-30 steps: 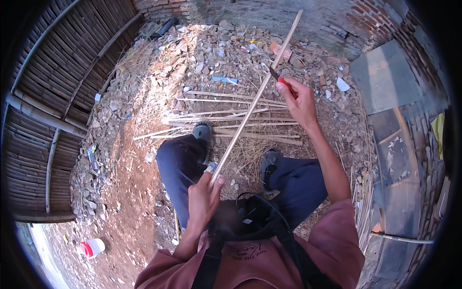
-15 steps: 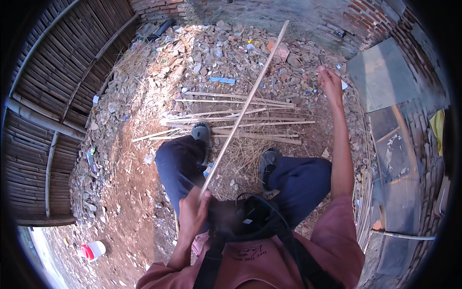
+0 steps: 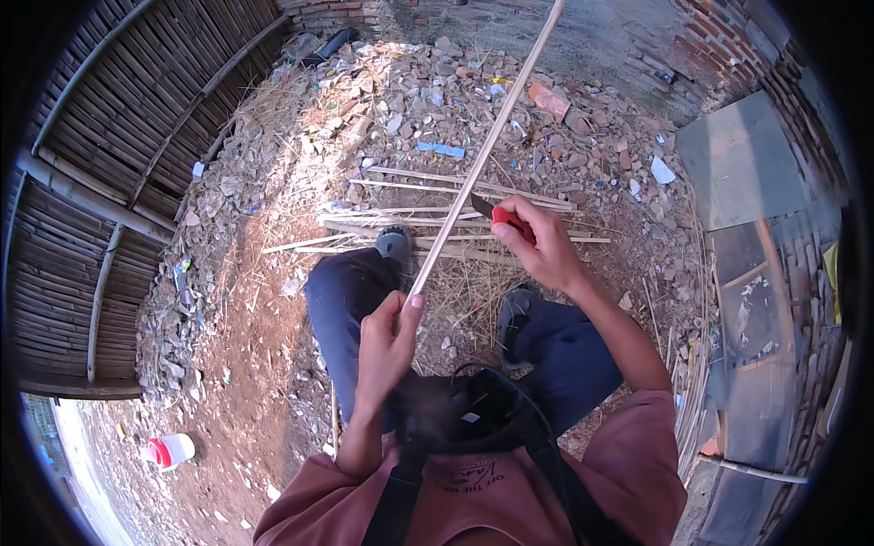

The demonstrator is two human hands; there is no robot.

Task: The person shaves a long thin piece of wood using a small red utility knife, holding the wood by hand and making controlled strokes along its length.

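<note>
While our left hand (image 3: 387,341) gripped the bamboo strip (image 3: 473,173) steady, our right hand (image 3: 537,246) closed on the red-handled knife (image 3: 499,217), blade against it.

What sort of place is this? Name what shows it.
Probably an outdoor yard used for rough bamboo work: bare earth strewn with rubble, a bamboo-slat fence, a brick wall. Cut bamboo strips lie by the feet, and the left hand holds a long one.
</note>
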